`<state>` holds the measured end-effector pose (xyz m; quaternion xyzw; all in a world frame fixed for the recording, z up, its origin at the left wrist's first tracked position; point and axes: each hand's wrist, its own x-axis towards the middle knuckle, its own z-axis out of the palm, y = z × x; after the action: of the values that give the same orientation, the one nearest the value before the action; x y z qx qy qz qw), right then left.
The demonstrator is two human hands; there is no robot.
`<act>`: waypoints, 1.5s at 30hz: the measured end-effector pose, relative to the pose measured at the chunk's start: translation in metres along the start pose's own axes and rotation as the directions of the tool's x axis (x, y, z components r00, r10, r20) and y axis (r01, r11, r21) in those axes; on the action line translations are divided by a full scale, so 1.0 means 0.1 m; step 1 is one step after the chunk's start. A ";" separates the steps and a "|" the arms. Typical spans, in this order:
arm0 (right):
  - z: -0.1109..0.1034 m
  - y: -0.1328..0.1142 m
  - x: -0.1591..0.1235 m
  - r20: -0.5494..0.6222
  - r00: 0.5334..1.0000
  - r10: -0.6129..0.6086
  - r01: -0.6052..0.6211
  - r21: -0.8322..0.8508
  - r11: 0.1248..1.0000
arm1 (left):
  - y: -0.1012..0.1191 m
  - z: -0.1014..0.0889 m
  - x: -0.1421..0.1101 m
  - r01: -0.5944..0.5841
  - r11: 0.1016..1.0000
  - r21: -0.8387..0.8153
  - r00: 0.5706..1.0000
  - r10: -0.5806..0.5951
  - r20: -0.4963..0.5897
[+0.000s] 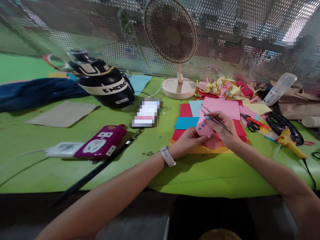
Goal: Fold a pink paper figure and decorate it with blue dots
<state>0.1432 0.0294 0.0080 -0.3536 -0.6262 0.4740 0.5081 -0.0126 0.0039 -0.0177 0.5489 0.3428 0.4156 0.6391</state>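
Note:
My left hand (pixel 188 140) is closed on the lower edge of a small piece of pink paper (pixel 203 128) with little blue shapes on it. Between the fingers of my right hand (pixel 223 128) is a pair of metal tweezers (pixel 218 122), whose tips point up and left, close over the pink paper. What the tips hold, if anything, is too small to make out. Beneath both hands lies a stack of coloured sheets, with a red sheet (pixel 185 111), a blue strip (pixel 185 123) and a larger pink sheet (pixel 222 106).
Scissors (pixel 252 126), a yellow glue gun (pixel 291 145) and paper scraps (pixel 222 86) lie at the right. Behind stands a fan (pixel 172 36). A phone (pixel 146 113), purple case (pixel 101 141) and black jug (pixel 105 83) occupy the left of the green table (pixel 140 176).

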 end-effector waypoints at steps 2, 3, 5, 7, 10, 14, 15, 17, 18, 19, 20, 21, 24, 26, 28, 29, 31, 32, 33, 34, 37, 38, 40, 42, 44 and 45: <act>0.02 0.00 0.00 0.020 1.000 -0.007 0.007 -0.019 1.000 | -0.01 -0.02 0.00 0.029 0.999 -0.023 1.000 -0.029 -0.002; 0.02 0.00 0.00 0.020 1.000 -0.014 0.015 -0.029 0.999 | -0.01 -0.03 0.00 0.037 0.999 -0.034 0.999 -0.037 -0.002; 0.00 -0.01 0.02 0.010 0.999 -0.035 0.035 -0.033 0.999 | -0.01 -0.06 0.01 0.039 0.998 -0.049 0.999 -0.039 -0.010; -0.04 -0.04 0.06 -0.016 0.997 -0.072 0.072 -0.025 0.997 | -0.01 -0.08 0.01 0.036 0.997 -0.063 0.999 -0.037 -0.024; -0.12 -0.09 0.12 -0.078 0.987 -0.139 0.137 -0.036 0.990 | 0.01 -0.10 0.01 0.015 0.995 -0.103 0.997 -0.022 -0.070; -0.24 -0.11 0.20 -0.144 0.973 -0.182 0.174 -0.067 0.983 | 0.03 -0.11 0.03 -0.034 0.986 -0.162 0.993 0.015 -0.117; -0.27 -0.11 0.21 -0.139 0.972 -0.188 0.178 -0.085 0.980 | 0.03 -0.11 0.04 -0.040 0.984 -0.176 0.990 0.016 -0.137; -0.33 -0.10 0.24 -0.077 0.975 -0.208 0.195 -0.155 0.969 | 0.02 -0.13 0.06 -0.034 0.979 -0.203 0.980 -0.006 -0.197; -0.37 -0.09 0.25 -0.012 0.975 -0.220 0.213 -0.210 0.954 | 0.01 -0.14 0.06 -0.025 0.975 -0.219 0.974 -0.026 -0.227; -0.41 -0.09 0.26 0.069 0.970 -0.231 0.241 -0.279 0.929 | 0.01 -0.15 0.07 -0.016 0.971 -0.237 0.967 -0.045 -0.250; -0.45 -0.08 0.27 0.156 0.959 -0.236 0.278 -0.359 0.891 | 0.01 -0.16 0.08 -0.007 0.967 -0.253 0.963 -0.062 -0.263; -0.50 -0.08 0.27 0.237 0.942 -0.237 0.322 -0.446 0.835 | 0.01 -0.17 0.09 -0.002 0.963 -0.270 0.959 -0.074 -0.272; -0.68 -0.04 0.23 0.404 0.891 -0.206 0.445 -0.687 0.574 | 0.02 -0.18 0.10 -0.013 0.954 -0.301 0.958 -0.074 -0.276; -0.82 -0.01 0.16 0.464 0.874 -0.145 0.482 -0.788 0.382 | 0.04 -0.18 0.11 -0.042 0.948 -0.314 0.967 -0.041 -0.253; -0.97 0.02 0.07 0.498 0.865 -0.063 0.498 -0.833 0.242 | 0.05 -0.17 0.12 -0.068 0.946 -0.317 0.973 -0.008 -0.232; -1.04 0.03 0.02 0.506 0.862 -0.030 0.502 -0.844 0.187 | 0.05 -0.16 0.12 -0.078 0.947 -0.311 0.972 0.003 -0.235; -1.16 0.06 -0.08 0.503 0.864 0.011 0.501 -0.862 0.084 | 0.05 -0.16 0.13 -0.087 0.952 -0.294 0.965 0.008 -0.262; -1.21 0.06 -0.13 0.501 0.865 0.024 0.499 -0.865 0.042 | 0.04 -0.17 0.13 -0.091 0.954 -0.286 0.960 0.008 -0.280; -1.25 0.07 -0.18 0.498 0.866 0.034 0.498 -0.867 0.011 | 0.03 -0.17 0.14 -0.097 0.955 -0.281 0.955 0.010 -0.296; -1.29 0.08 -0.22 0.496 0.867 0.042 0.497 -0.868 -0.005 | 0.03 -0.18 0.14 -0.102 0.954 -0.281 0.951 0.011 -0.309; -1.39 0.08 -0.35 0.483 0.874 0.052 0.483 -0.875 0.011 | 0.01 -0.20 0.16 -0.114 0.950 -0.290 0.949 0.018 -0.314; -1.43 0.07 -0.39 0.470 0.881 0.047 0.470 -0.883 0.018 | 0.01 -0.21 0.17 -0.115 0.949 -0.294 0.950 0.019 -0.311; -1.51 0.04 -0.51 0.432 0.902 0.021 0.432 -0.902 0.016 | 0.01 -0.21 0.18 -0.124 0.946 -0.301 0.948 0.024 -0.317; -1.63 -0.01 -0.66 0.373 0.928 -0.023 0.372 -0.928 -0.011 | 0.01 -0.22 0.19 -0.145 0.941 -0.307 0.942 0.036 -0.335; -1.79 -0.08 -0.84 0.292 0.954 -0.066 0.289 -0.956 -0.050 | 0.01 -0.22 0.19 -0.164 0.934 -0.319 0.936 0.044 -0.350; -1.89 -0.11 -0.93 0.247 0.966 -0.078 0.242 -0.968 -0.068 | 0.01 -0.22 0.20 -0.169 0.929 -0.329 0.934 0.045 -0.355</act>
<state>0.3492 -0.0156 -0.0032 -0.5066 -0.8382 -0.1688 0.1105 -0.0240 0.0310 -0.0203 0.3625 0.3372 0.5941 0.6341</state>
